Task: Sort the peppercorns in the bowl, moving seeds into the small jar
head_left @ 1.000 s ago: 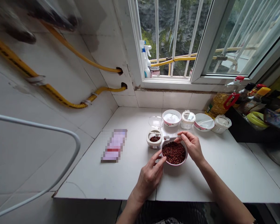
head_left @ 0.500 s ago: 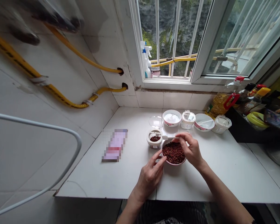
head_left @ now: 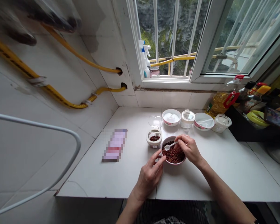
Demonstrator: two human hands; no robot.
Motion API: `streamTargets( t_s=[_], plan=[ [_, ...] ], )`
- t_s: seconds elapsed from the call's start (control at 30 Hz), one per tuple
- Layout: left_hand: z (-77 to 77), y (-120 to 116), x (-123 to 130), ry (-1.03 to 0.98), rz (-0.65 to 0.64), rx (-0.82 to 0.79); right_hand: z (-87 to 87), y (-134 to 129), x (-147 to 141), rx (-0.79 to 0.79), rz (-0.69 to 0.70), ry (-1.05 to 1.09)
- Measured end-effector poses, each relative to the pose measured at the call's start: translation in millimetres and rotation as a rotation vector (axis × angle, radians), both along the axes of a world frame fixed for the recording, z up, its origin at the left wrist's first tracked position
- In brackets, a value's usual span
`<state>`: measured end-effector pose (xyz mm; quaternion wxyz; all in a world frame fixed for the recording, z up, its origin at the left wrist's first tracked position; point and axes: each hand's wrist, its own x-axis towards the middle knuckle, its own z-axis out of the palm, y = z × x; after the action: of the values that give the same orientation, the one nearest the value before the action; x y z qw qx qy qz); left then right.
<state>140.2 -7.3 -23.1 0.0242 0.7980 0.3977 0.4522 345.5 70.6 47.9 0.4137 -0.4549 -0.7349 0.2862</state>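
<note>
A bowl point(head_left: 165, 159) full of small reddish-brown grains that look like Sichuan peppercorns point(head_left: 175, 156) stands on the counter before me. With fingers and thumb at its left rim, my left hand point(head_left: 150, 175) holds the bowl. My right hand point(head_left: 189, 149) pinches the handle of a small white spoon point(head_left: 170, 146), whose scoop is low over the grains at the bowl's left half. Whether the scoop carries anything is too small to tell. Just behind and left of the bowl sits an open seasoning jar point(head_left: 154, 143), partly filled with the same grains. Its clear lid point(head_left: 155, 121) is tipped back.
Along the back stand a bowl of white powder point(head_left: 171, 118), a lidded jar point(head_left: 188, 119), a bowl with a white spoon point(head_left: 203, 122) and another jar point(head_left: 222, 123). An oil bottle point(head_left: 220, 101) and a black rack point(head_left: 241, 132) are at right. A blurred purple packet point(head_left: 115, 146) lies left.
My right hand has lowered the spoon from above the bowl's far rim to just over the grains, its scoop now pointing down-left. My left hand has stayed at the bowl.
</note>
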Motion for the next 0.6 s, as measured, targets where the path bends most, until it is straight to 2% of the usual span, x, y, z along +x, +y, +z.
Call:
streamTargets(
  t_s=[0.1, 0.3, 0.6],
  plan=[
    [0.1, -0.2, 0.0, -0.004, -0.005, 0.002, 1.6, 1.3, 1.7, -0.043, -0.003, 0.043],
    [-0.3, -0.4, 0.4, 0.003, 0.009, -0.002, -3.7, 1.8, -0.1, -0.003, 0.014, -0.038],
    [-0.3, -0.6, 0.9, 0.003, -0.001, -0.007, -0.6, 1.6, -0.8, -0.149, 0.003, 0.113]
  ],
)
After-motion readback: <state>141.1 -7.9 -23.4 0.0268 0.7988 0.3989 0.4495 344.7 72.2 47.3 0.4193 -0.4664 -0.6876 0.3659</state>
